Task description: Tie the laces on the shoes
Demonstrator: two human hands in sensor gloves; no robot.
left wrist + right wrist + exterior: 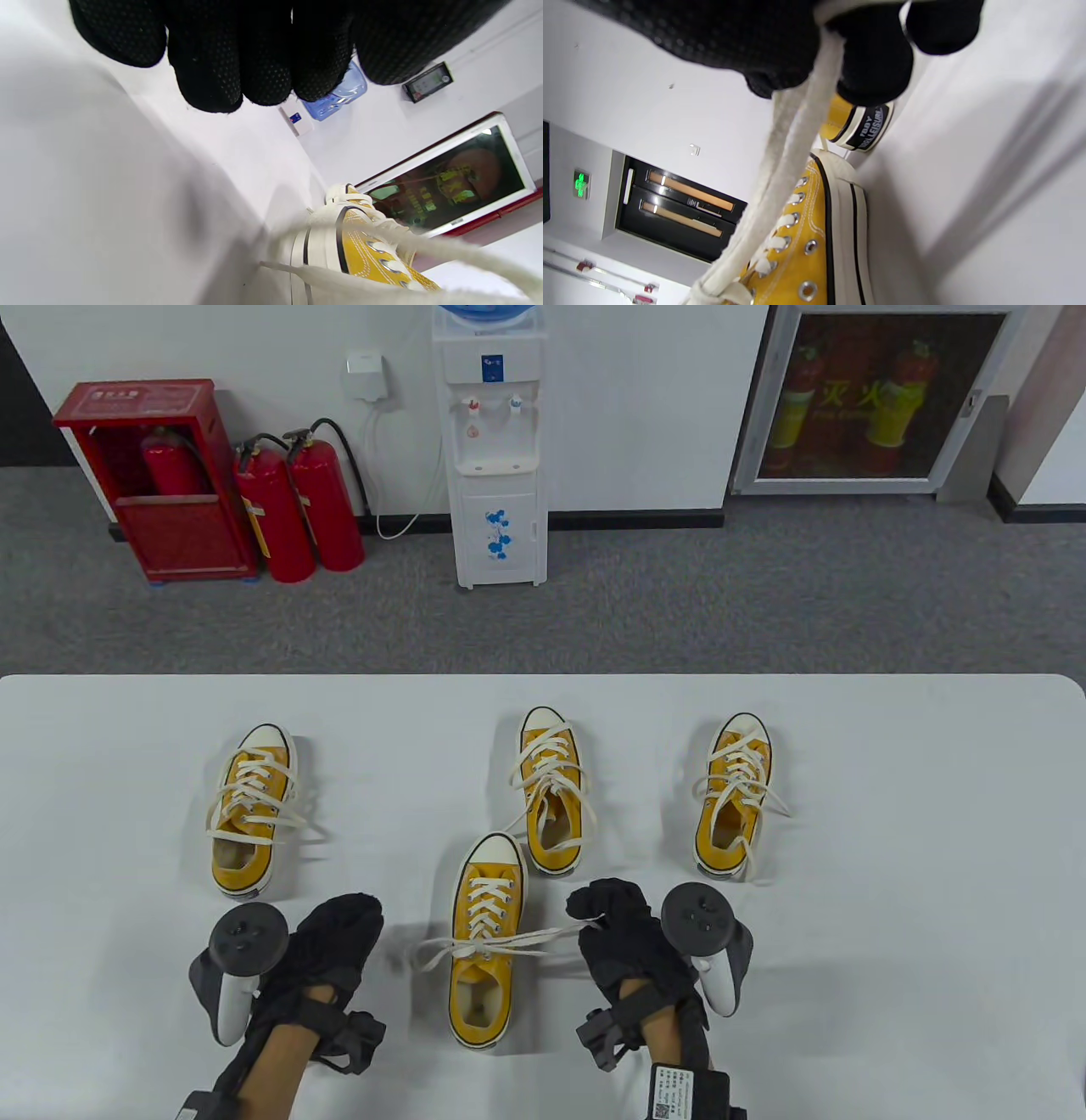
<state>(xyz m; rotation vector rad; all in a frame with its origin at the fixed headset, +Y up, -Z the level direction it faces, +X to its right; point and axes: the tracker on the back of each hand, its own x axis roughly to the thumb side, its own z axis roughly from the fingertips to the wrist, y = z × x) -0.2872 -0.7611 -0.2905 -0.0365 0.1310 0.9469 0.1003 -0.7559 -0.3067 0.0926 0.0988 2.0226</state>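
The nearest yellow sneaker stands toe-away at the front middle of the white table. My right hand sits just right of it and pinches one white lace, drawn out sideways from the top eyelets. In the right wrist view the doubled lace runs from my fingers down to the shoe. The other lace end lies loose on the table at the shoe's left. My left hand hovers left of that end, fingers loosely curled, holding nothing. A blurred lace crosses the left wrist view in front of the shoe.
Three more yellow sneakers stand farther back: one at the left, one in the middle just behind the near shoe, one at the right. Loose laces trail beside them. A water dispenser and fire extinguishers stand beyond the table.
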